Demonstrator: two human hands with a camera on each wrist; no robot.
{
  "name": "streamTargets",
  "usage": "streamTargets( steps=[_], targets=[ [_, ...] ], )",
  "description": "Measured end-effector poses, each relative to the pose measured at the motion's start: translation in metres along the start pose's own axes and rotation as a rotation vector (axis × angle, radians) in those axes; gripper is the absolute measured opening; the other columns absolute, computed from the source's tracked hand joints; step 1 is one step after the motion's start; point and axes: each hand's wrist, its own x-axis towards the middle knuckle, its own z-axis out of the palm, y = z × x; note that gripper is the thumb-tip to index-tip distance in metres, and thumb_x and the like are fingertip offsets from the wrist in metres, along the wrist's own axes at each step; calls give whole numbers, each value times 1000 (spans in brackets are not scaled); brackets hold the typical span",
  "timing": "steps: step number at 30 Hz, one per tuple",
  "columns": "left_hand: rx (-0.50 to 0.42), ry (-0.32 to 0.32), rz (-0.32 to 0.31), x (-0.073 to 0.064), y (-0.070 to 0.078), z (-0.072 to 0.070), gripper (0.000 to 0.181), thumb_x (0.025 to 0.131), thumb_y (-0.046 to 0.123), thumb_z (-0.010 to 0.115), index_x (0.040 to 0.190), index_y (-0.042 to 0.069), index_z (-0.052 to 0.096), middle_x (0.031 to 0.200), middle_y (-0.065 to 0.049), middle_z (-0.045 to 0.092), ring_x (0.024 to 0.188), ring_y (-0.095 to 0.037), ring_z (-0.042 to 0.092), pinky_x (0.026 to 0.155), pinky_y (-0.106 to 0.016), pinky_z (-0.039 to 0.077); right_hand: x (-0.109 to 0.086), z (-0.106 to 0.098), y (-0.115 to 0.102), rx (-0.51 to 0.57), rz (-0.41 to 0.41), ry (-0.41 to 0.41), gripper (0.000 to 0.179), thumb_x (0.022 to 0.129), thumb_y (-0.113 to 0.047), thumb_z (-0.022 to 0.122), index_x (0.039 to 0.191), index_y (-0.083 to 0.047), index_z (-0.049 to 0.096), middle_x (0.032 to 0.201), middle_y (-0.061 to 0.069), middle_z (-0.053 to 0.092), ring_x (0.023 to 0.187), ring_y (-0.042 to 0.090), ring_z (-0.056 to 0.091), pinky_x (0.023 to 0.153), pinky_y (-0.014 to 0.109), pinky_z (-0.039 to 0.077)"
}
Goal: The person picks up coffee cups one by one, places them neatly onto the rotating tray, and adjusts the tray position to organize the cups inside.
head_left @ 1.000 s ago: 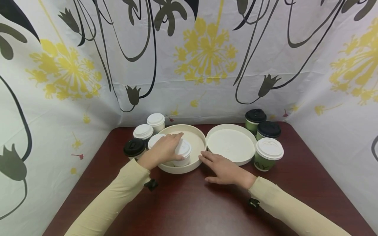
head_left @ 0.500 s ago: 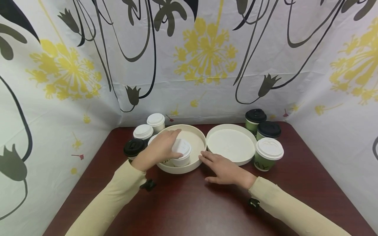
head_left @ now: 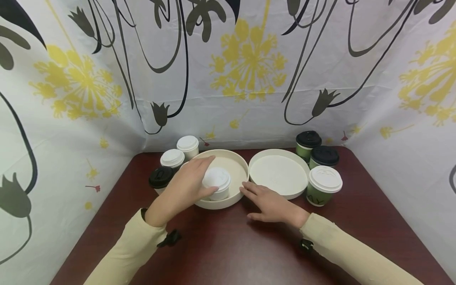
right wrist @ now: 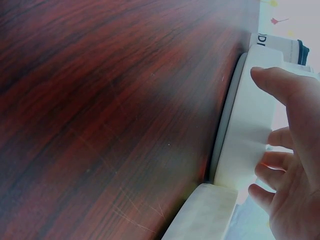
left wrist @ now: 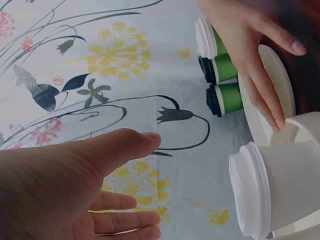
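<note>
Gaping beside cup (head_left: 217,180): left grip (head_left: 185,184); right grip (head_left: 271,204) maybe touching tray (head_left: 213,204).

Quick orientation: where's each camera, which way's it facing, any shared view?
Head: on the head, facing forward and down at the table, trays and cups; left hand, right hand and sleeves show.
Left wrist: on that wrist, facing past the left hand toward a white cup and patterned cloth; both hands show.
Right wrist: on that wrist, facing along the table and trays; only the right hand shows.
Shared: head and left wrist both show three green cups.
</note>
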Motion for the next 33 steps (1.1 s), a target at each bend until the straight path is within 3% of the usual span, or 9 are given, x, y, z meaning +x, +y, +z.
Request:
streamTargets(
  steps=[10,16,24,33],
  targets=[
    [20,44,-13,-37,6,8,79,77,35,83,141,1,50,135,-14,62,124,-30,61,104,-44,51,0,0,-1,9,-2,-6,84,89,-50,67,154,-9,33,160,15,33,146,30,39,117,45,39],
    [10,-58,-88,-58,10,29,85,76,41,84,141,-1,49,133,-18,63,122,-33,62,103,-46,51,0,-2,-2,18,8,-11,84,89,-49,67,154,-9,33,160,15,33,146,30,39,116,45,39],
    [-115,-237,-201,-73,8,58,94,77,36,84,147,-6,38,147,-25,48,136,-39,49,109,-52,44,0,-4,-2,25,9,-19,84,90,-49,67,155,-9,32,161,16,32,146,31,38,117,46,39],
    [-132,-318,-207,-77,-3,75,96,78,36,83,148,-9,35,152,-27,40,141,-41,42,110,-56,42,0,-3,-1,20,0,-7,84,90,-49,67,154,-8,33,160,16,33,146,31,38,117,46,39]
  ],
)
